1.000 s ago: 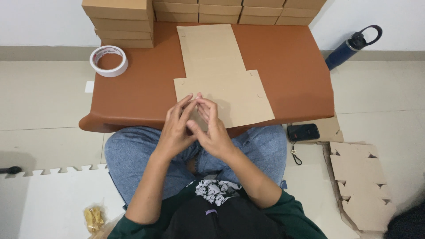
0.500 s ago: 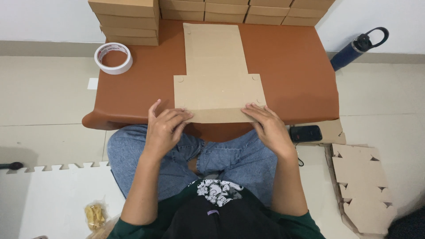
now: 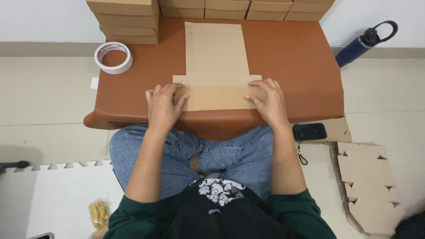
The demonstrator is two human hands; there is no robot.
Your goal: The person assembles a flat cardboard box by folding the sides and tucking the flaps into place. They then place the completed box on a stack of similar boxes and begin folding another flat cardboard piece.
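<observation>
**Near flap folded on a flat cardboard blank**

Brown leather-like desk (image 3: 287,57) stands low on a pale tiled floor, with the person sitting cross-legged before it. On it lies a flat cardboard box blank (image 3: 214,48), its long panel reaching toward the stacked finished boxes (image 3: 126,17) at the far edge. The near flap (image 3: 216,98) is turned over and lies folded onto the blank. The left hand (image 3: 163,106) presses its left end and the right hand (image 3: 267,99) its right end, fingers spread flat, gripping nothing. By my judgement only this 1 fold is made; the other panels lie flat and unformed. A tape roll (image 3: 113,57) sits at the desk's left corner, untouched. More blanks (image 3: 369,186) wait on the floor to the right.
</observation>
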